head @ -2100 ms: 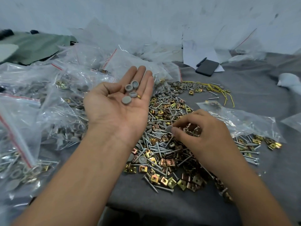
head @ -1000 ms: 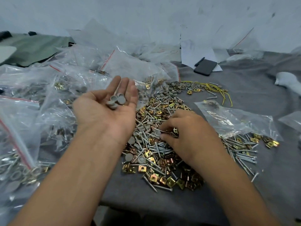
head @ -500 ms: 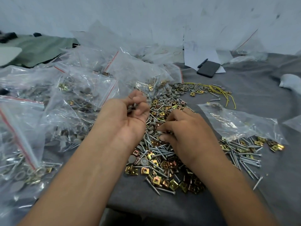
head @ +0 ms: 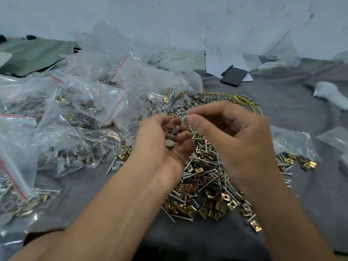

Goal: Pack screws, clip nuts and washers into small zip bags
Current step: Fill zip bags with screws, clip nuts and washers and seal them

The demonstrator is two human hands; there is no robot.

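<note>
Pinching washer [head: 185, 120], right hand [head: 233, 136]; left hand [head: 162, 147] apparently cupping more.

Grey washers [head: 170, 143] lie among silver screws [head: 205, 157] and brass-gold clip nuts [head: 220, 206] on a dark grey cloth [head: 301, 113], beside clear zip bags [head: 90, 110] with red seal stripes, yellow wire [head: 244, 99] and a black phone [head: 234, 76]

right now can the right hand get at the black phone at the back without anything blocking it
Probably yes: the phone lies uncovered on grey cloth beyond the right hand, but that hand already pinches a washer.
</note>
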